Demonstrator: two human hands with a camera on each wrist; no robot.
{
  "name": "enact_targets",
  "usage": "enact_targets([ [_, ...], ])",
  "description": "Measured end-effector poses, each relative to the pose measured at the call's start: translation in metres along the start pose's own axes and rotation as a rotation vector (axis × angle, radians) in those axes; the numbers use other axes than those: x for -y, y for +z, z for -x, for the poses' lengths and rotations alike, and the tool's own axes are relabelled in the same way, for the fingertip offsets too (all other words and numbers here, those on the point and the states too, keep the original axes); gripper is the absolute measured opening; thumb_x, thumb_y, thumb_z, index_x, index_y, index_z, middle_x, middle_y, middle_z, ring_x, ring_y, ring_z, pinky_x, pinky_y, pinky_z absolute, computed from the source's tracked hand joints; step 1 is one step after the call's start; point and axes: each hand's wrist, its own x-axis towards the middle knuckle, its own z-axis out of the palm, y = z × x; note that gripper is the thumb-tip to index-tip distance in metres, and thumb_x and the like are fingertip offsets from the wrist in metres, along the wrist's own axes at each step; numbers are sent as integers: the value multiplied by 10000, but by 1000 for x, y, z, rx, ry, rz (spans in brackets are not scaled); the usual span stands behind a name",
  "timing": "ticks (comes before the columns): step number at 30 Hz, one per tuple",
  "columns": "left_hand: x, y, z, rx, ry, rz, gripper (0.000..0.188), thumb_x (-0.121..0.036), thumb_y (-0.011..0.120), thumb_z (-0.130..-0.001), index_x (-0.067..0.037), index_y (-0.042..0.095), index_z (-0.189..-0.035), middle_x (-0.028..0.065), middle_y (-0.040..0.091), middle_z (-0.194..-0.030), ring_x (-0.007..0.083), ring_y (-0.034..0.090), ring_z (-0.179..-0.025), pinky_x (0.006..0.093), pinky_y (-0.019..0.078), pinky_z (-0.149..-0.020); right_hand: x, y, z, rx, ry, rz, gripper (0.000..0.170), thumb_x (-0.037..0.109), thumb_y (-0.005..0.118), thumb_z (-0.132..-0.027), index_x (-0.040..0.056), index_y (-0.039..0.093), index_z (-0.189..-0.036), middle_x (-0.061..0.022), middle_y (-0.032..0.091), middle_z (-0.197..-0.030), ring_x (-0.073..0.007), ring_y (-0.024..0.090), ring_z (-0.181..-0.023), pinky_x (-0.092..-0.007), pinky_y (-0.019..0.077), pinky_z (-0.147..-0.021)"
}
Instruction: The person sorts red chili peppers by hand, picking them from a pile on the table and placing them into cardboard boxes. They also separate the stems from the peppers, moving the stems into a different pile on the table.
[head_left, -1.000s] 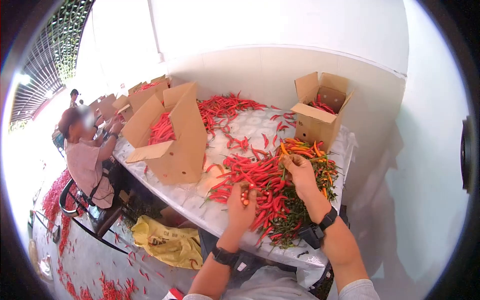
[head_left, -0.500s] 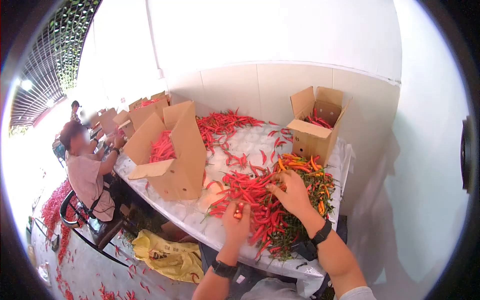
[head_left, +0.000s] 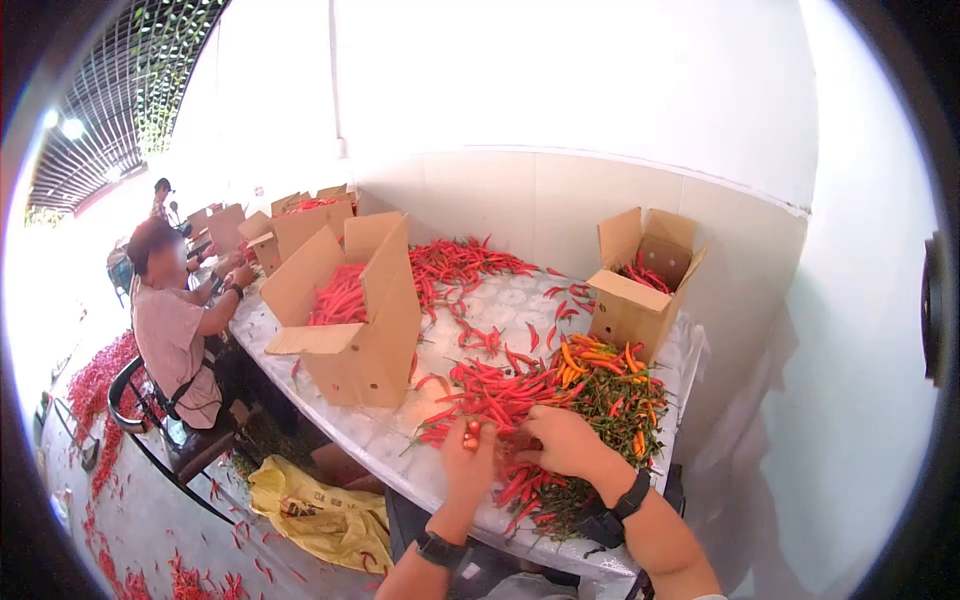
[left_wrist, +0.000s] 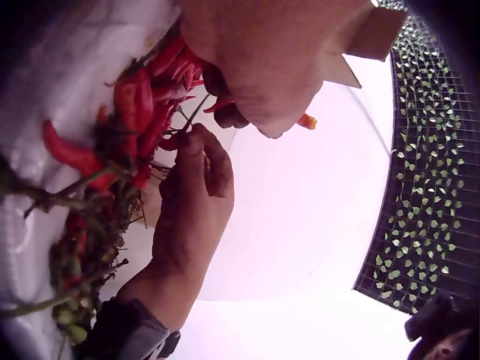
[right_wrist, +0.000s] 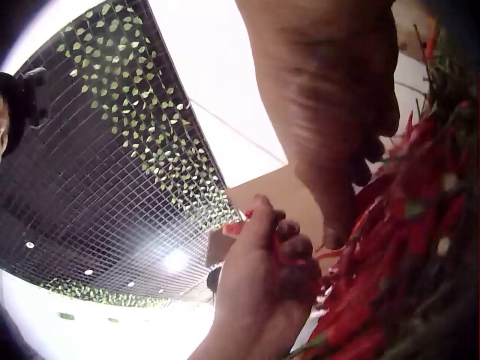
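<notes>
My left hand is curled round several red chillies, whose ends poke out by the thumb. Just to its right, my right hand reaches down into the pile of red chillies. In the left wrist view, the thumb and forefinger of the right hand pinch a red chilli by its thin green stem. The right wrist view has the right thumb low beside the heap, with the left hand close by. Green-stemmed chillies and orange chillies lie beyond the right hand.
An open carton with red chillies stands on the plastic-covered table at left; another carton stands at back right. More chillies lie along the wall. A seated person works at left, near a yellow sack.
My right hand has moved from the orange chillies, down and left to the red pile beside my left hand. The left hand keeps its chillies. The head view has shifted slightly.
</notes>
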Motion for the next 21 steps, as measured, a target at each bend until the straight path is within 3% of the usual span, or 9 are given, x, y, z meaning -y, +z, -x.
enact_targets([
  [2,5,-1,-1,5,-24,71,177,-202,612,-849,-31,571,-849,54,545,-666,153,520,-606,302,428,-579,-2,4,-3,-14,18,-20,216,211,693,-719,67,633,-868,-117,561,-785,-298,572,-761,-380,462,-664],
  [5,17,-2,-1,-50,82,25,153,-185,592,-868,-36,561,-860,30,538,-654,120,517,-572,271,428,-539,-6,-6,-6,-328,84,-200,163,142,671,-735,53,632,-866,-128,549,-778,-293,561,-742,-365,457,-652],
  [8,11,-1,0,25,-167,280,118,-158,572,-886,-43,550,-879,5,532,-659,77,496,-525,226,415,-483,-5,-16,-6,-627,223,-222,127,83,653,-742,35,627,-857,-136,532,-748,-299,540,-707,-358,447,-637],
  [9,9,-2,0,39,-177,316,109,-151,570,-888,-44,548,-886,1,530,-665,69,490,-516,217,410,-471,-8,-14,-7,-743,202,-167,115,73,644,-772,12,610,-862,-106,570,-764,-237,568,-707,-328,461,-653],
  [12,9,-3,-1,72,-192,390,99,-136,573,-890,-41,549,-901,-8,530,-680,50,477,-503,200,401,-451,-21,-1,-7,-690,352,-618,132,80,638,-810,-4,591,-899,-73,618,-841,-150,592,-762,-290,482,-682],
  [15,12,-5,-1,87,-198,378,117,-137,601,-872,-29,564,-896,-4,542,-696,50,479,-529,209,406,-478,-15,-6,-5,-429,406,-840,142,67,616,-837,-11,574,-947,-58,633,-905,-98,590,-806,-259,493,-698],
  [17,13,-5,-1,122,-209,347,130,-133,629,-851,-20,579,-890,-1,559,-713,56,493,-564,215,419,-513,-5,-9,-6,-345,394,-885,153,53,614,-833,-7,571,-967,-55,633,-887,-100,596,-793,-251,492,-687],
  [19,18,-3,-1,178,-111,257,137,-117,641,-842,-18,575,-909,-16,534,-697,50,450,-510,205,384,-459,-2,1,-7,-317,349,-995,148,48,618,-827,-5,582,-960,-41,634,-852,-98,602,-775,-244,492,-678],
  [21,19,-2,-1,225,-41,182,152,-108,660,-826,-16,576,-914,-26,522,-691,43,423,-485,198,365,-436,1,2,-9,-258,341,-914,139,58,627,-822,-5,590,-940,-38,635,-844,-94,598,-773,-242,488,-678],
])
